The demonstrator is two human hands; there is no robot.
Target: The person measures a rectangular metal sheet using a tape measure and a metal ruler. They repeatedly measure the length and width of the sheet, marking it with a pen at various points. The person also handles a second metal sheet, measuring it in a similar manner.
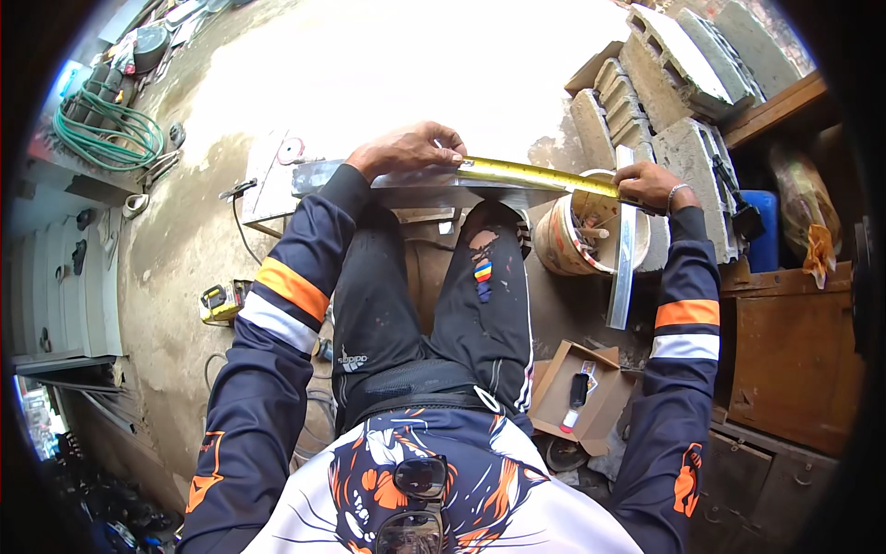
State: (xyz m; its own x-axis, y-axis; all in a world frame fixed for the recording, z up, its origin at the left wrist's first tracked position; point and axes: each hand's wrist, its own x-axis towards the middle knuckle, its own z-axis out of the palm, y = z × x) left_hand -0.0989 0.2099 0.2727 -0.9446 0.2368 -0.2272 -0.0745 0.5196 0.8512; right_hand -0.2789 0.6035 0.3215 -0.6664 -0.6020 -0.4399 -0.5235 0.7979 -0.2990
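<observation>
A yellow tape measure blade (pixel 540 175) is stretched between my hands, above a long grey metal profile (pixel 415 197) lying across my knees. My left hand (pixel 406 150) is closed in a pinch at the blade's left end, by the metal's upper edge. A small whitish piece shows between its fingers, too small to name. At the other end my right hand (pixel 649 185) is wrapped round the tape measure's body, mostly hidden by the fingers. Beneath the right hand, a narrow metal strip (pixel 623 277) stands against a stained bucket (pixel 551 242) holding loose bits.
Concrete blocks (pixel 660 69) are stacked at the far right, near a blue container (pixel 761 231) and a wooden cabinet (pixel 789 369). An open cardboard box (pixel 544 395) lies right of my legs. Leftward are a white table (pixel 266 180), a yellow-black tool (pixel 219 303) and a green hose (pixel 101 134).
</observation>
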